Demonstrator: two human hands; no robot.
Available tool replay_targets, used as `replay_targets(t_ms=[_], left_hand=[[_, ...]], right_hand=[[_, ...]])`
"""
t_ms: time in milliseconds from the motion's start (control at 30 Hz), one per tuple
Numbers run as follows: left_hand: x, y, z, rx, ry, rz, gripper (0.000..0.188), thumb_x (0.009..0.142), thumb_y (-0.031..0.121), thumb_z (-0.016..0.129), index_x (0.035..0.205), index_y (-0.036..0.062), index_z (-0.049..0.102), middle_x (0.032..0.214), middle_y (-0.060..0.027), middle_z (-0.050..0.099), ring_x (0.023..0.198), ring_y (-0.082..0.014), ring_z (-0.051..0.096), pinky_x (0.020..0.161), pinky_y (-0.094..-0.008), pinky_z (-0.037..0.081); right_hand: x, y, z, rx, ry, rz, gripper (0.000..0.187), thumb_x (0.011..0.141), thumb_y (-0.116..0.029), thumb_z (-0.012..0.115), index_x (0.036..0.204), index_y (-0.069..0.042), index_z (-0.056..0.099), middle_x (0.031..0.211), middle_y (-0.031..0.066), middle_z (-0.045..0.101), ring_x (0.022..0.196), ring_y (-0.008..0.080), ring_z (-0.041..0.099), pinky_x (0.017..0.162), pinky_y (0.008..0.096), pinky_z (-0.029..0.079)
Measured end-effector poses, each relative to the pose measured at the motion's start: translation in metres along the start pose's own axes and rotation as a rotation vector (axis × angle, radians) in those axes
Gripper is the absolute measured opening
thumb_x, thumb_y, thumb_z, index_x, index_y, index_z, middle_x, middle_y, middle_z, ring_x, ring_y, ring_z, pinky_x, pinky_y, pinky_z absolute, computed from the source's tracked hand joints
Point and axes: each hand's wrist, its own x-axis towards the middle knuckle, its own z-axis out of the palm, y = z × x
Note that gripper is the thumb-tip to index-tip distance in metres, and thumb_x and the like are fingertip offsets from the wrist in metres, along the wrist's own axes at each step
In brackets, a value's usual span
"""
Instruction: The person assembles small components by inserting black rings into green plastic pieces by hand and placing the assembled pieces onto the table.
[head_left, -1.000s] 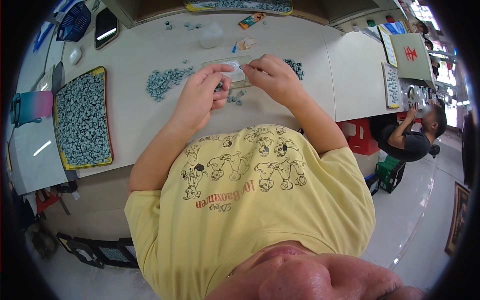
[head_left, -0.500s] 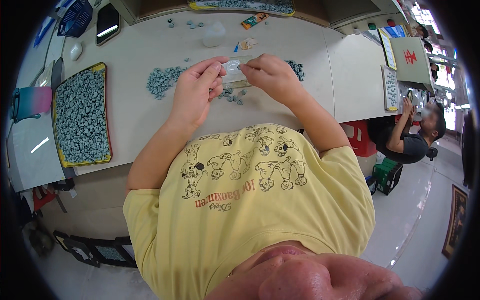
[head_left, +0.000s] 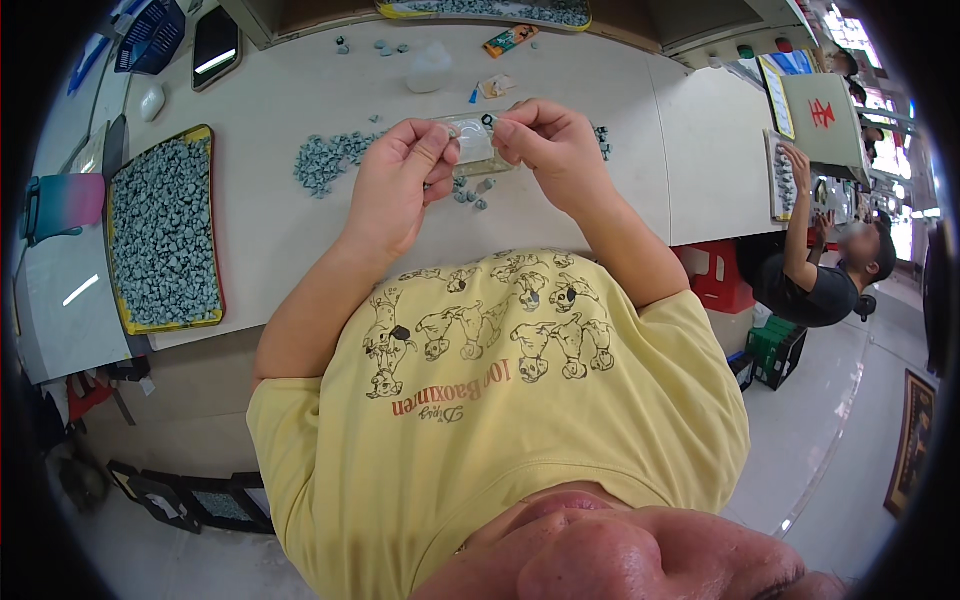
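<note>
Over the table my left hand (head_left: 408,165) is closed, thumb against fingertips, on a small pale piece (head_left: 453,131) that barely shows. Facing it, my right hand (head_left: 553,145) pinches a small black ring (head_left: 488,119) at its fingertips. Below and between the hands lies a clear, shallow rectangular dish (head_left: 476,150), partly covered by them. Small grey-green pieces (head_left: 325,165) form a loose pile beside my left hand. Several more pieces (head_left: 466,196) lie on the near side of the dish, and another cluster (head_left: 602,142) is half hidden behind my right hand.
A yellow-rimmed tray (head_left: 213,180) full of similar pieces lies at the left, near a phone (head_left: 217,48) and a pink-and-teal cup (head_left: 70,207). A translucent container (head_left: 428,68) and an orange-green packet (head_left: 511,41) stand farther back. A co-worker (head_left: 810,270) sits at the right.
My right hand has turned and moved slightly right, away from my left; the black ring now shows at its fingertips. The co-worker's arm has reached up toward the small tray.
</note>
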Motion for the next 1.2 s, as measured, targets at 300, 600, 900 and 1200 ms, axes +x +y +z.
replay_targets(t_ms=[300,600,900,1200], left_hand=[[-0.001,0.0,-0.006,-0.026,-0.045,-0.078,0.021,0.094,0.021,0.043,0.084,0.0025,0.048,0.064,0.0027,0.039,0.049,-0.0046,0.028,0.042,-0.0194,0.022],[-0.003,0.002,-0.007,-0.023,-0.054,-0.097,0.021,0.094,0.021,0.044,0.086,0.0021,0.047,0.064,0.0025,0.039,0.049,-0.0048,0.028,0.042,-0.0196,0.023],[-0.004,0.002,-0.007,0.002,-0.045,-0.075,0.02,0.094,0.021,0.044,0.085,0.0034,0.048,0.063,0.0026,0.039,0.049,-0.0045,0.028,0.042,-0.0193,0.023],[-0.006,-0.005,-0.007,0.29,0.069,0.136,0.02,0.094,0.02,0.045,0.081,0.0043,0.047,0.058,0.0034,0.043,0.048,-0.003,0.034,0.043,-0.0193,0.028]], right_hand=[[0.009,0.013,0.015,-0.735,0.079,-0.836,0.015,0.068,0.005,0.068,0.082,-0.001,0.064,0.073,0.0038,0.059,0.06,0.011,0.055,0.051,0.0214,0.043],[0.014,0.018,0.015,-1.042,0.014,-1.246,0.029,0.056,0.004,0.071,0.083,-0.002,0.065,0.075,0.0049,0.059,0.057,0.0165,0.054,0.047,0.0254,0.043],[0.014,0.02,0.019,-1.027,0.02,-1.248,0.03,0.055,0.006,0.069,0.084,-0.001,0.064,0.076,0.0053,0.058,0.057,0.0166,0.054,0.046,0.0252,0.043],[0.016,0.022,0.023,-0.946,-0.017,-1.205,0.023,0.06,0.005,0.069,0.082,-0.001,0.065,0.075,0.0061,0.059,0.058,0.017,0.056,0.048,0.0261,0.045]])
